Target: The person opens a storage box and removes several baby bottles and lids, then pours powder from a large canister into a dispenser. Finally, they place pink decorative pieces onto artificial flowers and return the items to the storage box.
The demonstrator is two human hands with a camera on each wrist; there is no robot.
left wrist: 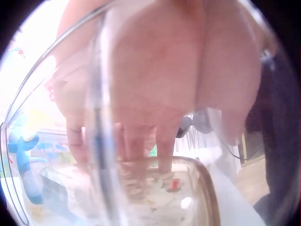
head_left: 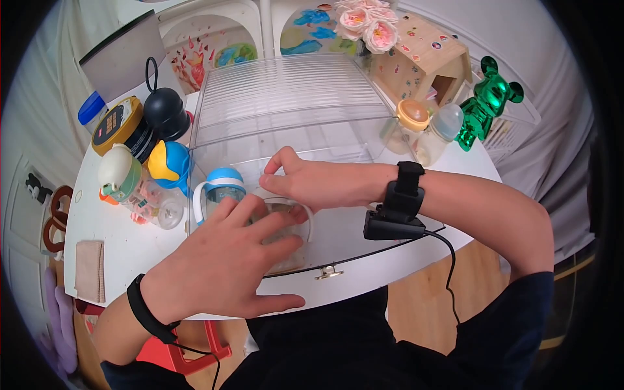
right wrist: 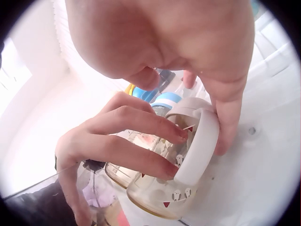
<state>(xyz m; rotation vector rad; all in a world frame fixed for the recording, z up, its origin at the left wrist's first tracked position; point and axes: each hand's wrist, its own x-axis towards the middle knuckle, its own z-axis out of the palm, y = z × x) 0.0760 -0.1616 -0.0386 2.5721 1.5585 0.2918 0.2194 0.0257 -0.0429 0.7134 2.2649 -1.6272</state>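
A clear drinking bottle with a pale handle [right wrist: 200, 146] and small cartoon prints stands at the front of a clear plastic box [head_left: 364, 227]. My left hand [head_left: 227, 260] spreads over it from the left; two fingertips rest on the bottle by the handle, with the thumb held apart toward the table's front edge. From the far right, my right hand [head_left: 318, 184] reaches over the same bottle; in the right wrist view one extended finger lies right behind the handle. Close to its left is a blue-lidded bottle [head_left: 224, 179] with a white handle.
Behind the hands rises a ribbed clear lid [head_left: 279, 84]. Several bottles, including a green-topped one [head_left: 120, 172], and a black round container [head_left: 166, 114] crowd the left. Feeding bottles [head_left: 442, 127], a green bear figure [head_left: 487, 104] and a wooden house [head_left: 422, 52] stand right. A folded cloth [head_left: 90, 270] lies front left.
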